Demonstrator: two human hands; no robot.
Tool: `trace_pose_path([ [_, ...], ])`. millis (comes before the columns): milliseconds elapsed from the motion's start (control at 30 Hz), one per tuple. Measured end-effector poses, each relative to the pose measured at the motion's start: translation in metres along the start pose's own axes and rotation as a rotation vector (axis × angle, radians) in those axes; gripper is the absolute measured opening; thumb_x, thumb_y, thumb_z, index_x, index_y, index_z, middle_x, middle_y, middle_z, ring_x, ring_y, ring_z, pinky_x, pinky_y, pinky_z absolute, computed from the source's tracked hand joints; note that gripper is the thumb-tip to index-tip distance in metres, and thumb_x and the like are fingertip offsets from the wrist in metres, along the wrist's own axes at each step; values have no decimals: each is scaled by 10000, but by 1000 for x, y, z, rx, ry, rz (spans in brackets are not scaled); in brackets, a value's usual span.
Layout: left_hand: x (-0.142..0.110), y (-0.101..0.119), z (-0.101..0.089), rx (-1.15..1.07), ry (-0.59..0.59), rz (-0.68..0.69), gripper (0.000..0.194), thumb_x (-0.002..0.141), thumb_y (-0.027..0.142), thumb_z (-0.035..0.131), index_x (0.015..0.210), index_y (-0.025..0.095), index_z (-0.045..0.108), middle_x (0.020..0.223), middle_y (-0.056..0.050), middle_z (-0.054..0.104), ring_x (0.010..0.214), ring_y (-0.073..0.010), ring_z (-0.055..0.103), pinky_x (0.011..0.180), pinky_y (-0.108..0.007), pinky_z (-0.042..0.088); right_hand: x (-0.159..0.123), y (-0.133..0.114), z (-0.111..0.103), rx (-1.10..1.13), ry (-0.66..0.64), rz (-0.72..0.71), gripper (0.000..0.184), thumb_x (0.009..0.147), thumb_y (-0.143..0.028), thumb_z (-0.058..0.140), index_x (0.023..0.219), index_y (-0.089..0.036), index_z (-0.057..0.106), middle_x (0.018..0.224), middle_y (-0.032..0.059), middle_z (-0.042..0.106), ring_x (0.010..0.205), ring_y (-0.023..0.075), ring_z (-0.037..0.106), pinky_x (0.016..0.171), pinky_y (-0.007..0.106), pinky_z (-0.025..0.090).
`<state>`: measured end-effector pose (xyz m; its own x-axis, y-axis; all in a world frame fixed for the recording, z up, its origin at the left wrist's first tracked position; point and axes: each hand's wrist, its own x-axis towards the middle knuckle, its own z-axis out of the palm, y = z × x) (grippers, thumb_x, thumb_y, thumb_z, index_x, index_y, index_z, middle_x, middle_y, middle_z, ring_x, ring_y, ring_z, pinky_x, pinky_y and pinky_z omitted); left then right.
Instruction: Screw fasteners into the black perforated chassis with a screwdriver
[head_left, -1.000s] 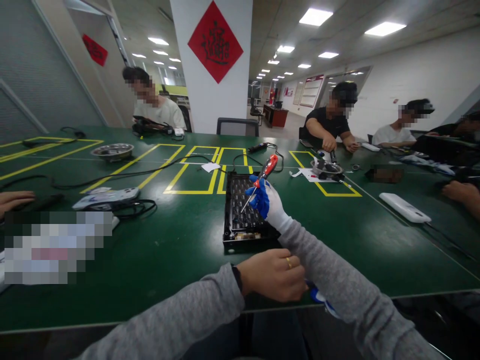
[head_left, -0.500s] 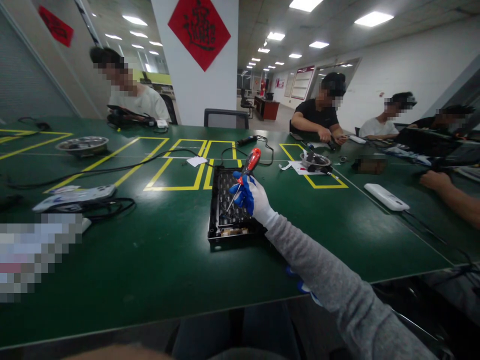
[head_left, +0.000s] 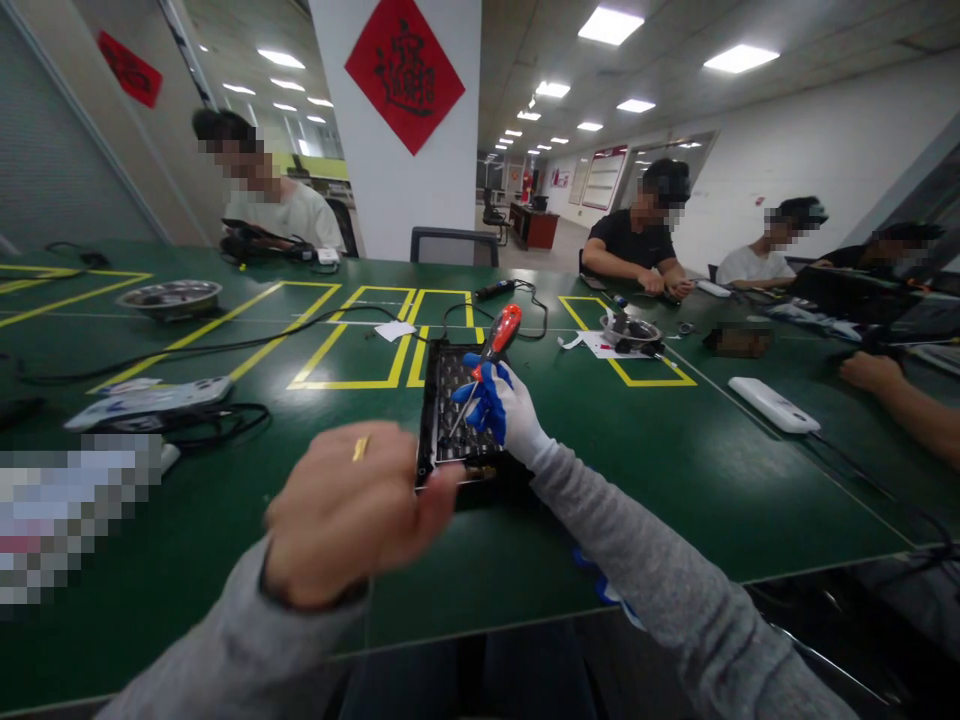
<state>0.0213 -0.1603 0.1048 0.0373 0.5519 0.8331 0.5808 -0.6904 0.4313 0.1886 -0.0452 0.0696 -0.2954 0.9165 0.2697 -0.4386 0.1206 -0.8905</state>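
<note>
My right hand (head_left: 504,405), in a white glove with blue fingers, is closed around a screwdriver (head_left: 504,335) with a red and black handle. Its thin shaft slants down to the left over an open black rectangular casing (head_left: 429,430). Rows of dark rounded parts fill the casing, and a brownish strip runs along its near edge. Bare, with a gold-coloured ring, my left hand (head_left: 345,500) hovers in front of the casing's near left corner. Its thumb points right; motion blurs it and the other fingers are curled out of sight.
On the green table (head_left: 300,560) lie a metal bowl (head_left: 169,298) at left, another bowl (head_left: 631,330) on paper at right, and a white power strip (head_left: 774,403). A black cable (head_left: 247,345) crosses the far side. A blue and white glove (head_left: 607,590) rests at the near edge. Co-workers sit around.
My left hand has come into view from below and now stands in front of the casing. My right hand keeps the screwdriver over the casing, nearly unmoved. The view has tilted up slightly.
</note>
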Motion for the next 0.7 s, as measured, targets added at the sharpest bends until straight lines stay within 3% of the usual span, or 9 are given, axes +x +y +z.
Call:
trace_pose_path([
  [67, 18, -31, 19, -4, -48, -66, 293, 826, 303, 584, 576, 164, 518, 498, 44, 429, 476, -85, 403, 510, -224, 385, -3, 0, 5, -13, 2, -5, 434, 823, -475, 512, 1148, -189, 515, 671, 3, 639, 426, 87, 550, 371, 177, 423],
  [167, 28, -72, 46, -142, -375, -215, 179, 775, 314, 640, 779, 141, 599, 653, 15, 578, 584, -102, 511, 564, -220, 411, -4, 3, 8, -12, 30, -15, 408, 806, -470, 537, 1106, -194, 514, 633, -18, 625, 392, 74, 524, 368, 172, 421],
  [267, 20, -90, 56, -242, -581, -264, 222, 753, 350, 658, 748, 129, 640, 732, -27, 644, 679, -135, 580, 650, -241, 448, -2, 6, 8, 9, 18, -26, 355, 797, -436, 567, 1056, -203, 503, 630, -29, 626, 381, 68, 508, 356, 165, 408],
  [467, 7, -84, 47, -264, -651, -296, 249, 771, 370, 632, 771, 124, 667, 774, -46, 666, 708, -152, 592, 674, -249, 455, -3, 7, 7, 21, -38, 8, 391, 779, -450, 582, 1071, -203, 501, 641, -28, 623, 395, 70, 514, 366, 171, 413],
  [600, 4, -86, 47, -259, -669, -261, 250, 842, 343, 543, 811, 128, 666, 792, -44, 666, 720, -150, 596, 670, -243, 442, -3, 7, 6, 111, -69, 98, 456, 780, -486, 562, 1114, -178, 527, 688, -4, 631, 468, 85, 553, 424, 195, 457],
  [700, 0, -90, 50, -290, -673, -230, 238, 864, 321, 511, 838, 132, 653, 809, -37, 655, 737, -142, 588, 694, -242, 437, -3, 9, 6, 137, -51, 84, 414, 767, -455, 595, 1052, -155, 567, 715, 11, 640, 522, 88, 569, 456, 191, 462],
])
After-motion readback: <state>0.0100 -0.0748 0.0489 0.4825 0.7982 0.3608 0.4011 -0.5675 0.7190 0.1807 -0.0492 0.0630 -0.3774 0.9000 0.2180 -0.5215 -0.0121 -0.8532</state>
